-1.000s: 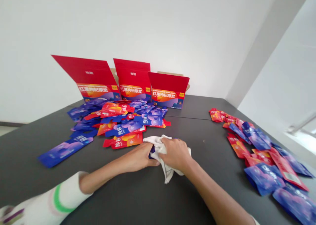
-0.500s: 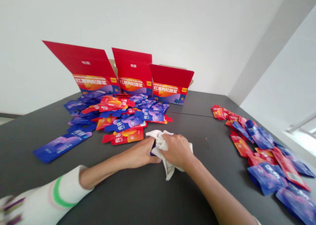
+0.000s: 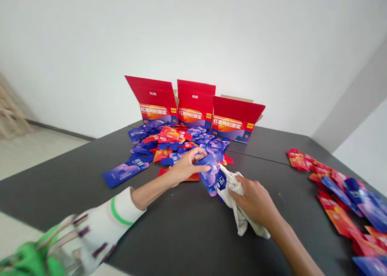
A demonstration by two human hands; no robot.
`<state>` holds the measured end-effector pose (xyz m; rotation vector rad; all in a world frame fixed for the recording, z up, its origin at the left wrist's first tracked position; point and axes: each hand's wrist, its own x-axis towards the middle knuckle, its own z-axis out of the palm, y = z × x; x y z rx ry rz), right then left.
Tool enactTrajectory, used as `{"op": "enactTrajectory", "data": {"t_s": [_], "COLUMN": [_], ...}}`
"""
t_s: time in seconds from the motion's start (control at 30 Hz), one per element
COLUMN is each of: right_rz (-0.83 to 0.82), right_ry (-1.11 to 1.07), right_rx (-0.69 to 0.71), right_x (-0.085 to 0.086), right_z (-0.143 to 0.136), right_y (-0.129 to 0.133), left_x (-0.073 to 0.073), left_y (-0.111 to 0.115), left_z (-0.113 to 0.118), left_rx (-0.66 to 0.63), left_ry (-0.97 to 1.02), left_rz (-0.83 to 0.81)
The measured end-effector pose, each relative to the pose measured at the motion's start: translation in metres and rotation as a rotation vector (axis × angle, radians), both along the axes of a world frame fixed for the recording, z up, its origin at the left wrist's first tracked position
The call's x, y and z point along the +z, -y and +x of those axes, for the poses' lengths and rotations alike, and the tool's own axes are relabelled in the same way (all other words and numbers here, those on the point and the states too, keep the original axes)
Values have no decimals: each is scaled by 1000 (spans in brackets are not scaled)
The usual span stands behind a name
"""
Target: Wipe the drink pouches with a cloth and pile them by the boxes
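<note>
Between thumb and fingers, my left hand (image 3: 191, 165) grips one end of a blue printed pouch (image 3: 210, 173), held tilted above the table. My right hand (image 3: 254, 197) is closed around a crumpled white cloth (image 3: 234, 191), which touches the pouch's right end and covers part of it. Cloth ends hang down below my right fingers. Just behind my left hand lies a heap of blue and red pouches (image 3: 172, 134). A single blue pouch (image 3: 125, 172) lies flat to the left of it.
Three red boxes with raised lids, a left one (image 3: 159, 112), a middle one (image 3: 195, 113) and a right one (image 3: 231, 124), stand behind the heap. More red and blue pouches (image 3: 335, 219) lie along the right side of the dark table (image 3: 181, 235). A white wall rises behind.
The view has swung left. The blue pouch, mostly hidden under hands and cloth before, now shows between them. My right hand and the cloth have shifted to the pouch's right end.
</note>
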<state>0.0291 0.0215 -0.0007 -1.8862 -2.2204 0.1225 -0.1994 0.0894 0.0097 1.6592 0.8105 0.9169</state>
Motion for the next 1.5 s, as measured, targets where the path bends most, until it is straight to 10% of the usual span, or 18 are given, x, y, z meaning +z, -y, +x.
{"op": "enactTrajectory", "data": {"t_s": [0.27, 0.57, 0.83, 1.0, 1.13, 1.3, 1.5], "right_rz": [30, 12, 88, 104, 71, 78, 58], "right_ry": [-105, -116, 9, 148, 121, 159, 133], "right_rx": [38, -30, 53, -150, 72, -118, 85], "right_x": [-5, -17, -13, -8, -7, -5, -6], "right_z": [-12, -18, -29, -22, -24, -22, -23], "right_y": [4, 0, 4, -2, -2, -3, -1], "left_x": [-13, -32, -32, -26, -27, -30, -29], "left_y": [12, 20, 30, 30, 28, 25, 23], "left_z": [12, 14, 21, 21, 22, 22, 24], "left_rx": [283, -84, -81, -64, -158, -140, -200], "left_ry": [-220, -376, -452, -534, -479, -530, -453], "left_rz": [181, 7, 238, 273, 327, 356, 331]}}
